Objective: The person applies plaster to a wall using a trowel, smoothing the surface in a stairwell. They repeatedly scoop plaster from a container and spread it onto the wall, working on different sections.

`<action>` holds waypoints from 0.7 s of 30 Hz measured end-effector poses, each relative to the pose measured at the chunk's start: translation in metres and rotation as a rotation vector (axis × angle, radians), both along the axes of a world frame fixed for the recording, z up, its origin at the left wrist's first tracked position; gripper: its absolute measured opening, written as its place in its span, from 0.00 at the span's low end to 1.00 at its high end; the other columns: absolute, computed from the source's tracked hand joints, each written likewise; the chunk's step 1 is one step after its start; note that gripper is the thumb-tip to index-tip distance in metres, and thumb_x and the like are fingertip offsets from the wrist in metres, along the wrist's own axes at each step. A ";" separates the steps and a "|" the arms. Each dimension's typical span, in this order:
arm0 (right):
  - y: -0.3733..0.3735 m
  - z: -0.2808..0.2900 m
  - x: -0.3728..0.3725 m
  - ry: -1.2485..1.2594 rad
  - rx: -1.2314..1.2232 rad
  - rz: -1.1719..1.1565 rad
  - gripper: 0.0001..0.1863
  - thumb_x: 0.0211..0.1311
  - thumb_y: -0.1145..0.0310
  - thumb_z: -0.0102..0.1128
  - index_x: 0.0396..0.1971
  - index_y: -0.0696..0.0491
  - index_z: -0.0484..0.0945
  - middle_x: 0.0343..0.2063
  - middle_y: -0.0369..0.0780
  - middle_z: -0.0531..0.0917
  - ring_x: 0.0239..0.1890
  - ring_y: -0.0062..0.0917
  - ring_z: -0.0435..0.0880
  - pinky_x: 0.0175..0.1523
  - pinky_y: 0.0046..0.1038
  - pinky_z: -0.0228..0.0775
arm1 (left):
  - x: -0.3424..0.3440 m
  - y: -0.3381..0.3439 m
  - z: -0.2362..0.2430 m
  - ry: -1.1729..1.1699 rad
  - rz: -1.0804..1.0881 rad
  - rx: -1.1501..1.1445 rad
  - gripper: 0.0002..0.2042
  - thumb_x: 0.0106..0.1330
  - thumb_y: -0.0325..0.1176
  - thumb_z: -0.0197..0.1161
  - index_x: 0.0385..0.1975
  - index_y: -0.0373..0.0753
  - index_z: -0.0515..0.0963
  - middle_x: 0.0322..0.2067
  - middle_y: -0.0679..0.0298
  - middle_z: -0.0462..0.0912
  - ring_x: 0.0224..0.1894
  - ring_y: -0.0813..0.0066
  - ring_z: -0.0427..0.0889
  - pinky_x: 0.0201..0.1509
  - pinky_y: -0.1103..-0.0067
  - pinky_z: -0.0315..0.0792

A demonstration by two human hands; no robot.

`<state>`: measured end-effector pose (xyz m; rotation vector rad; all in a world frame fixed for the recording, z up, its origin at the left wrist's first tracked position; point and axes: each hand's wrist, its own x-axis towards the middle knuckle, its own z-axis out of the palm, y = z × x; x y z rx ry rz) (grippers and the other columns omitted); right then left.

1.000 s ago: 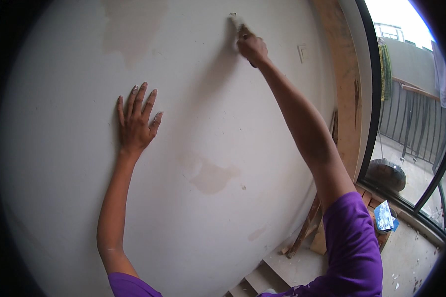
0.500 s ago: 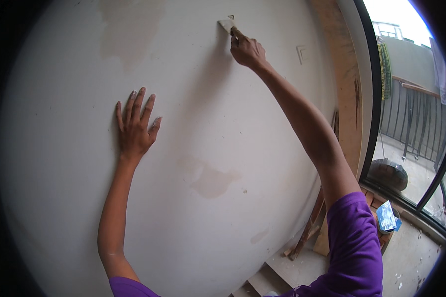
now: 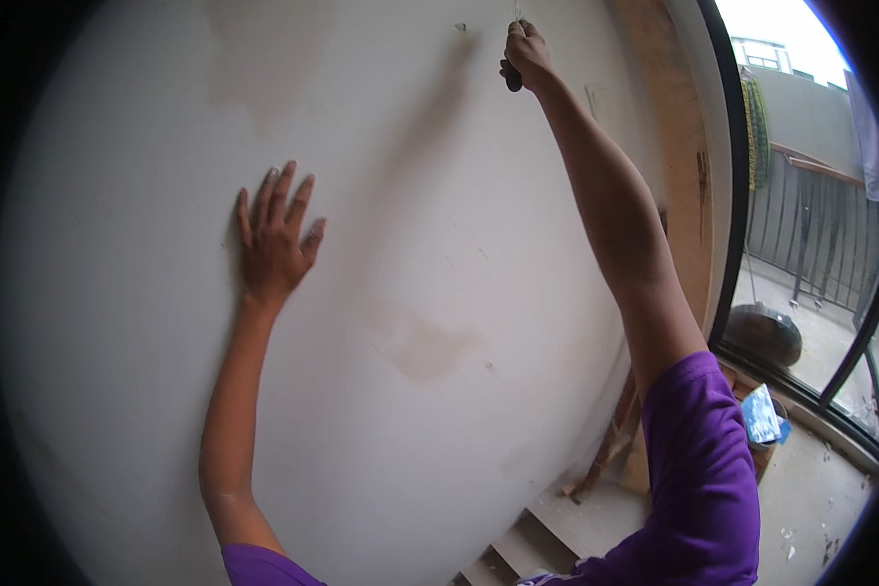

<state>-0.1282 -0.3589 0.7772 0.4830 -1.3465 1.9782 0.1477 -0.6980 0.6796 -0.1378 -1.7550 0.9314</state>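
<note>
My left hand (image 3: 275,239) lies flat against the white wall (image 3: 166,322), fingers spread, holding nothing. High up near the top edge, my right hand (image 3: 525,51) is closed around a putty knife (image 3: 514,81). Its dark handle end pokes out below my fingers, while the thin blade points upward and shows only in part. Whether the blade touches the wall I cannot tell. Left of that hand is a small hole or chip (image 3: 461,27) in the wall. Beige patches mark the surface, a large one (image 3: 269,59) at the upper left and a smaller one (image 3: 430,352) mid-wall.
On the right, a wooden frame (image 3: 679,127) borders a dark-edged glass door (image 3: 728,186) onto a balcony with a railing. A bucket with blue-and-white packaging (image 3: 762,415) stands by the door. Steps (image 3: 527,547) and wood pieces (image 3: 610,439) lie at the wall's foot.
My right hand has moved to the right and slightly up, away from the small hole, with the putty knife turned more upright. The left hand stays flat on the wall.
</note>
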 end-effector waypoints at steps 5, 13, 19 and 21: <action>0.005 -0.240 0.052 0.130 0.152 0.079 0.27 0.70 0.56 0.50 0.65 0.51 0.61 0.16 0.34 0.71 0.15 0.18 0.71 0.20 0.27 0.66 | 0.006 -0.023 -0.001 0.049 0.041 -0.057 0.28 0.71 0.53 0.47 0.70 0.60 0.55 0.72 0.71 0.52 0.73 0.68 0.52 0.75 0.56 0.42; 0.149 -0.937 0.369 -1.530 1.255 0.381 0.27 0.49 0.60 0.64 0.49 0.59 0.78 0.47 0.51 0.82 0.51 0.42 0.81 0.54 0.40 0.73 | -0.020 0.021 0.010 0.169 -0.111 -0.140 0.32 0.71 0.56 0.45 0.73 0.60 0.45 0.74 0.70 0.45 0.74 0.66 0.49 0.73 0.50 0.43; 0.196 -0.984 0.652 -2.091 0.622 0.013 0.33 0.49 0.64 0.61 0.54 0.65 0.64 0.46 0.56 0.80 0.51 0.48 0.80 0.55 0.41 0.72 | -0.053 0.036 0.020 0.119 -0.179 -0.331 0.30 0.73 0.56 0.41 0.72 0.58 0.47 0.73 0.69 0.49 0.73 0.65 0.52 0.71 0.49 0.49; 0.203 -1.003 0.693 -2.027 0.634 -0.096 0.29 0.50 0.63 0.59 0.50 0.64 0.67 0.46 0.57 0.80 0.50 0.50 0.80 0.54 0.43 0.72 | -0.085 0.050 0.027 0.112 -0.253 -0.399 0.29 0.73 0.57 0.40 0.72 0.59 0.49 0.72 0.68 0.52 0.72 0.64 0.55 0.70 0.48 0.52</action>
